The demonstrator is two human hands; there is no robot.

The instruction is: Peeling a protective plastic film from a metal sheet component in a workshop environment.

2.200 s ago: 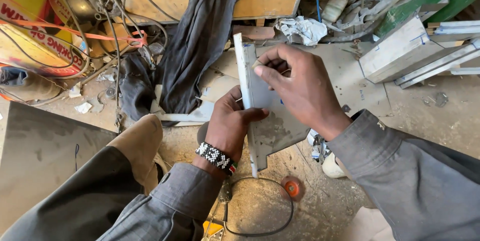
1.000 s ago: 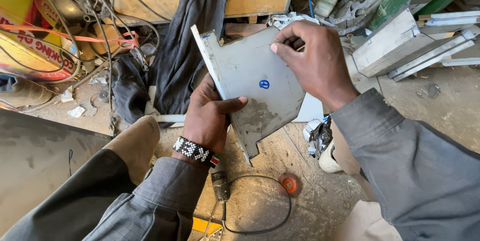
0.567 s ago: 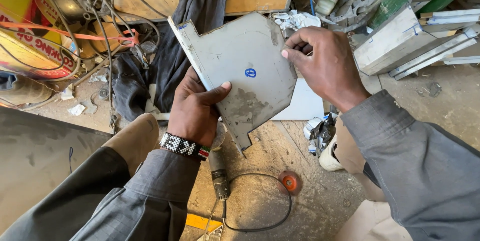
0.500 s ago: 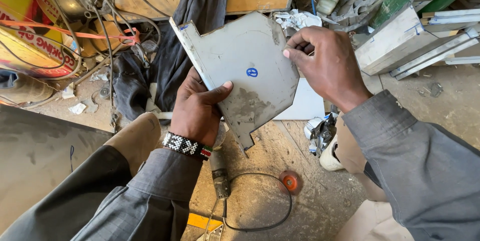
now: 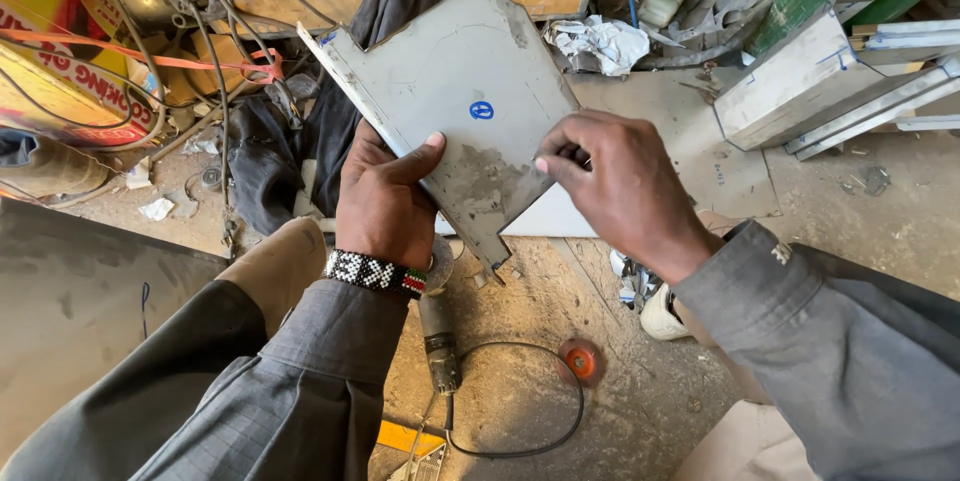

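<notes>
Grey sheet-metal plate held up in front of the chest, above the dirt floor; left hand clamped on its lower left edge, thumb across the face; right hand at its right edge, fingertips pinched together on it

The left hand is raised, fingers curled, thumb stretched up and rightward, a beaded band at its wrist. The right hand is beside it, fingertips pinched, pointing left. Both arms wear grey sleeves.
</notes>
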